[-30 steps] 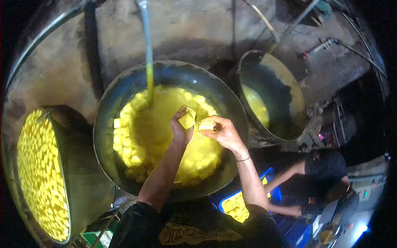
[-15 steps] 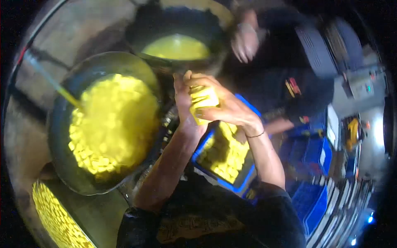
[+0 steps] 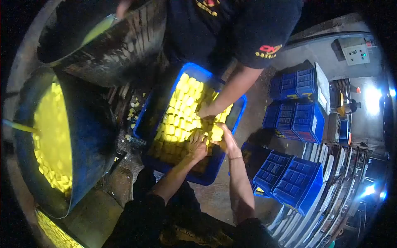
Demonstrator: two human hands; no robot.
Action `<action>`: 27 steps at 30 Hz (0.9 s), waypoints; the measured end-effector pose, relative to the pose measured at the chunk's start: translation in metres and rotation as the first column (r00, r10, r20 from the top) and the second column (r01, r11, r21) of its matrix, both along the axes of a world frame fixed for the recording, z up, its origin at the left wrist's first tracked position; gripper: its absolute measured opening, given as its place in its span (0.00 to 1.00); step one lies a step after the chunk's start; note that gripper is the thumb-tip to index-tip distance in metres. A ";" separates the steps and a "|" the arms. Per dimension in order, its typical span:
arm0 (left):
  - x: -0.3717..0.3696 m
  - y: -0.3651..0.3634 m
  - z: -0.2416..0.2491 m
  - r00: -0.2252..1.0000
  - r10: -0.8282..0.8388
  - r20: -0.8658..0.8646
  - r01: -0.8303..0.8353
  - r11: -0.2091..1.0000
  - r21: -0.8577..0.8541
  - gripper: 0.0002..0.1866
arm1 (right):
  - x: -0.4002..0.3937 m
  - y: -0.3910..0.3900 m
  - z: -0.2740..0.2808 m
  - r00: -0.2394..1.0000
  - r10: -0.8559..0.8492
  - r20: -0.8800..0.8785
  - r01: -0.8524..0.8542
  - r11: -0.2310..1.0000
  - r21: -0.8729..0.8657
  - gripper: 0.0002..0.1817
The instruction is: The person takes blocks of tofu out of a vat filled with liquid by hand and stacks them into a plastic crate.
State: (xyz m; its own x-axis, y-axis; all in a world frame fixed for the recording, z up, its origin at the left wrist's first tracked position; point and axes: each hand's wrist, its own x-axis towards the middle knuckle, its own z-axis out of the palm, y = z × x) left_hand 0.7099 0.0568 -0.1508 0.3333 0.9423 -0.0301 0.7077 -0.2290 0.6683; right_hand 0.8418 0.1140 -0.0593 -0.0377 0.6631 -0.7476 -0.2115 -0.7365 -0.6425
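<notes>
A blue crate (image 3: pixel 241 109) holds rows of yellow blocks (image 3: pixel 178 120). Over its near half, my left hand (image 3: pixel 198 145) rests on the blocks with its fingers spread. My right hand (image 3: pixel 227 140) is just right of it, near the crate's right side, its fingers curved round a few yellow blocks (image 3: pixel 216 133). A co-worker's hand (image 3: pixel 206 111) reaches into the same crate from above, close to both of mine.
A large dark pan (image 3: pixel 93 136) of yellow pieces in liquid stands at left, a stick (image 3: pixel 18 126) in it. Behind it is another large pan (image 3: pixel 120 45). Stacked blue crates (image 3: pixel 289 177) and racks (image 3: pixel 314 215) stand at right. The co-worker (image 3: pixel 198 33) stands opposite.
The view has swung right. My hands, earlier together round a stack of yellow blocks between pan and crate, are now down at the crate and apart. The left has let go.
</notes>
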 end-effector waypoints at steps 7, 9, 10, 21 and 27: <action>-0.009 -0.016 0.000 0.788 -0.523 -0.325 0.478 0.852 -0.214 0.28 | -0.033 0.007 -0.089 0.302 0.294 0.907 -0.319 0.928 -0.194 0.44; -0.006 -0.042 -0.024 0.858 -0.406 -0.314 0.396 0.913 -0.098 0.28 | -0.070 -0.006 -0.092 0.169 0.261 0.950 -0.258 0.942 -0.213 0.46; -0.007 -0.052 -0.028 0.883 -0.369 -0.291 0.365 0.928 -0.071 0.28 | -0.083 -0.014 -0.103 0.162 0.303 0.939 -0.224 0.938 -0.264 0.48; -0.126 -0.050 0.097 0.972 -0.013 0.235 -0.033 0.982 0.188 0.22 | -0.029 -0.024 -0.161 0.155 0.614 0.774 -0.573 0.694 -0.436 0.45; -0.366 -0.049 0.323 0.818 0.268 0.509 -0.379 0.917 0.126 0.12 | -0.117 -0.004 -0.015 0.341 0.335 0.878 -0.716 0.698 0.012 0.27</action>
